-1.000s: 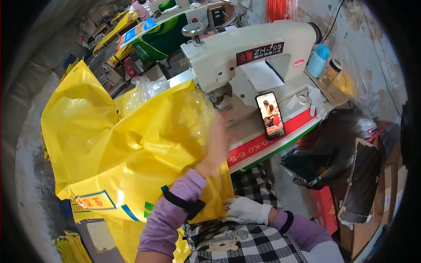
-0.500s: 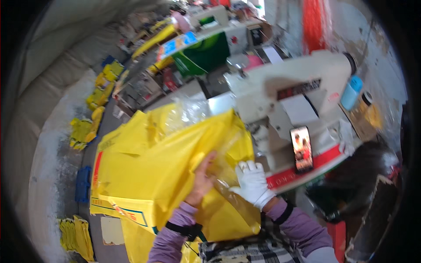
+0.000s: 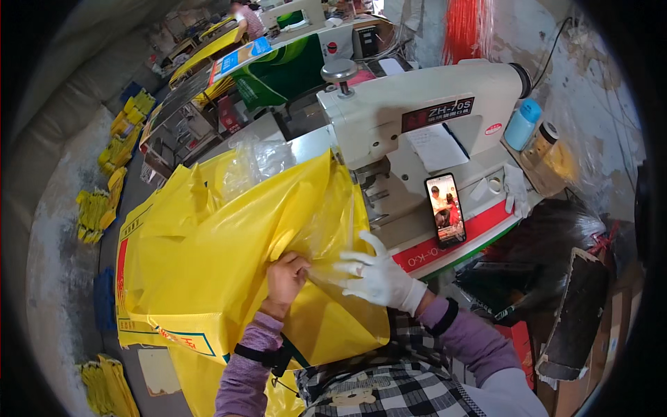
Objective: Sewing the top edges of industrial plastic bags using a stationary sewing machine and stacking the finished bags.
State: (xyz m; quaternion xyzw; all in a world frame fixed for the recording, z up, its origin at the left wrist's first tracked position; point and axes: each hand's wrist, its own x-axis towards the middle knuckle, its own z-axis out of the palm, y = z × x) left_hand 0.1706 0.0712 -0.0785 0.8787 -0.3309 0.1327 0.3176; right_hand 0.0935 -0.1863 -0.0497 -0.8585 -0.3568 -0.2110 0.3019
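A large yellow plastic sack (image 3: 187,257) lies in folds across the table, its near end hanging toward my lap. Clear plastic film (image 3: 330,222) shows along its right-hand fold. My left hand (image 3: 286,279), bare, is closed with the fingertips pinched on the sack beside the film. To its right my right hand (image 3: 379,274), in a white glove, is held over the film with its fingers spread; they are slightly blurred. A pale sewing machine (image 3: 417,104) stands just beyond the sack, its needle area (image 3: 375,181) close to the sack's edge.
A lit phone (image 3: 445,208) rests on the machine bed near a paper pad (image 3: 438,147) and a white glove (image 3: 515,191). Farther right are a blue bottle (image 3: 522,125) and a jar (image 3: 540,144). Yellow bundles (image 3: 94,214) lie along the left. Another person (image 3: 249,24) is at the back.
My left hand's fingers have curled into a pinch on the sack. My right hand's gloved fingers have spread wider. The whole view has shifted, so the machine and table appear farther left.
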